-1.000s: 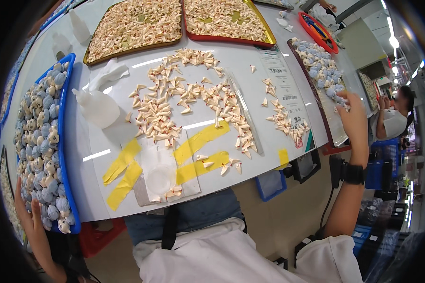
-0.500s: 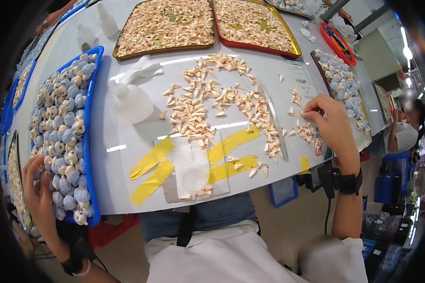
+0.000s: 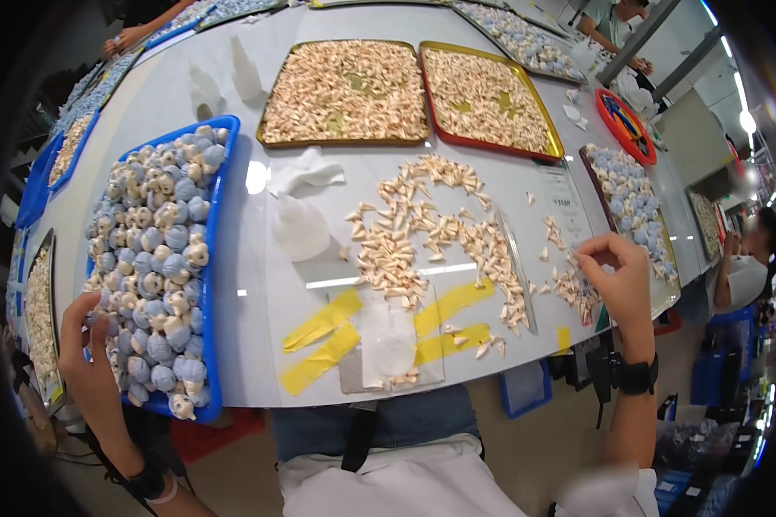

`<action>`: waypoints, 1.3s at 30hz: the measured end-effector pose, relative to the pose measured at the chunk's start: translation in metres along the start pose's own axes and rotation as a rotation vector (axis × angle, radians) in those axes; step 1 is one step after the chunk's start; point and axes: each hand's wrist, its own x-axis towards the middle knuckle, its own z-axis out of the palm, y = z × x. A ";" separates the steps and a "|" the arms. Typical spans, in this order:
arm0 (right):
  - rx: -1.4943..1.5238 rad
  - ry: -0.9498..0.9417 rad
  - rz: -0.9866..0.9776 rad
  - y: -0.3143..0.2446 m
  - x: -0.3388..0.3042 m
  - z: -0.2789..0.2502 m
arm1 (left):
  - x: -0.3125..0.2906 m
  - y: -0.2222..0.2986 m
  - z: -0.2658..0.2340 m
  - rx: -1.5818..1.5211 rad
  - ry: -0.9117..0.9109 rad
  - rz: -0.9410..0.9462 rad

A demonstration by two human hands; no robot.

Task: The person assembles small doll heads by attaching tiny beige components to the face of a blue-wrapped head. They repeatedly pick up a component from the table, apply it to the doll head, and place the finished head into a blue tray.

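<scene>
At the left side of a blue tray, my left hand curls its fingers and thumb about a blue-and-cream ball-shaped piece. Many similar rounded pieces fill that tray. My right hand makes a pinch above a small group of cream cone-shaped pieces on the right of the table. Whatever sits between those fingertips is too small to make out. A larger spread of the same cones lies mid-table, their tips pointing various ways.
Two trays of cones stand at the back. Yellow tape strips flank a white pad near the front edge. White squeeze bottles and a crumpled tissue are left of centre. Another tray of ball pieces stands right.
The view has shifted, so the table sits lower and further right in it. My left hand's fingers have drawn together at the tray. My right hand keeps its pinch over the cones.
</scene>
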 end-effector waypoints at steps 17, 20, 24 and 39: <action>0.310 -0.087 0.174 0.019 0.000 -0.004 | -0.059 0.073 0.010 -0.679 -0.065 0.101; 0.148 -0.113 0.117 0.016 0.004 0.000 | -0.064 0.081 0.014 -0.680 -0.111 0.120; 0.016 -0.153 -0.091 -0.006 0.015 0.011 | -0.068 0.096 0.016 -0.730 -0.151 0.111; 0.523 -0.117 0.142 -0.056 -0.016 0.001 | -0.086 0.119 0.027 -1.169 -0.346 -0.243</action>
